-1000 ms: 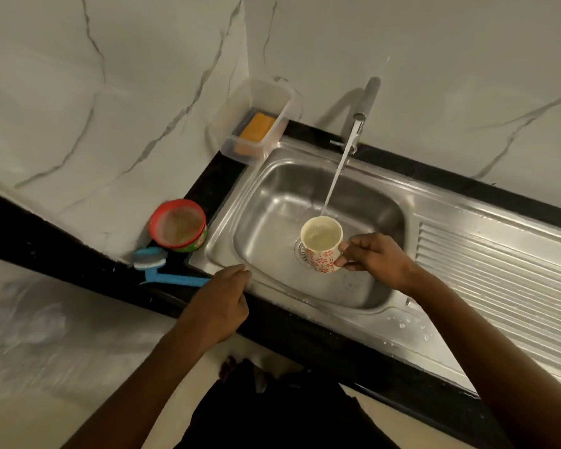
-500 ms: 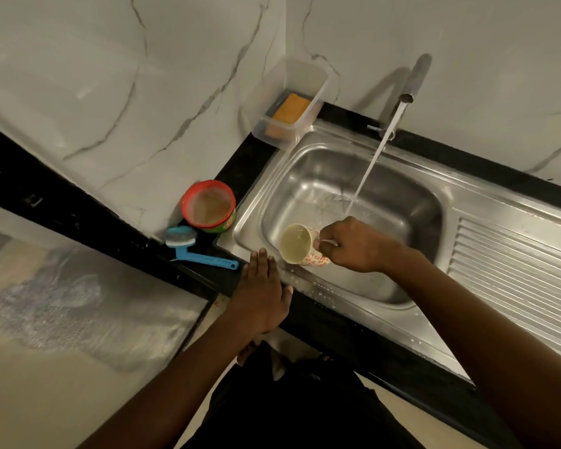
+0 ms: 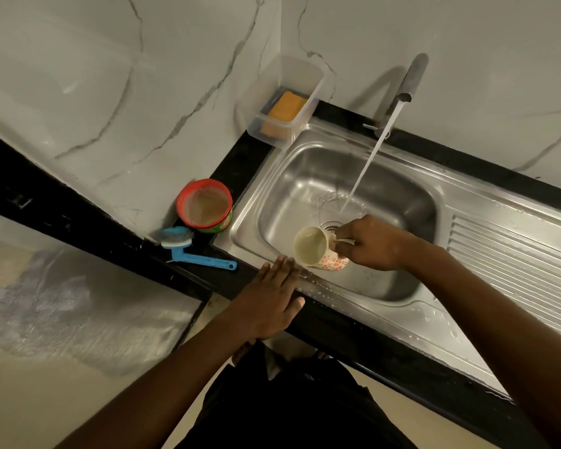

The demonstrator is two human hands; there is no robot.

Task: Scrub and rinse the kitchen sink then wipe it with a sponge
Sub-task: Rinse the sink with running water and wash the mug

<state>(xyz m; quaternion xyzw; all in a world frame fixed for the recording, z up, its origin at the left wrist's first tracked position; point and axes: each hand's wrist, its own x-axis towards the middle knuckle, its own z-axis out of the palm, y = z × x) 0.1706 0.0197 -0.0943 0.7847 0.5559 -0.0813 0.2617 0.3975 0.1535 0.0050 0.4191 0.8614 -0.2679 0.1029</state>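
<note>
Grips a cup (image 3: 318,249) by its handle with curled right hand (image 3: 370,244) fingers over the front of the sink (image 3: 305,176), mouth tipped left; rests the left hand (image 3: 269,299) on the surface (image 3: 240,176) edge, fingers together. Has the sponge (image 3: 287,106) boxed at the back-left corner, long axis toward the back wall (image 3: 467,43); cannot read the label on the tub (image 3: 204,205).

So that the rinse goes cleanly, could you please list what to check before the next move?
1. Grip of the right hand on the mug, by its handle: ok.
2. Water in the mug: ok.
3. Tilted mug is over the sink basin: ok.
4. Pour path free of the left hand: not ok, its fingertips lie beside the mug's mouth.
5. Stream from the tap falls into the basin: ok.
</note>
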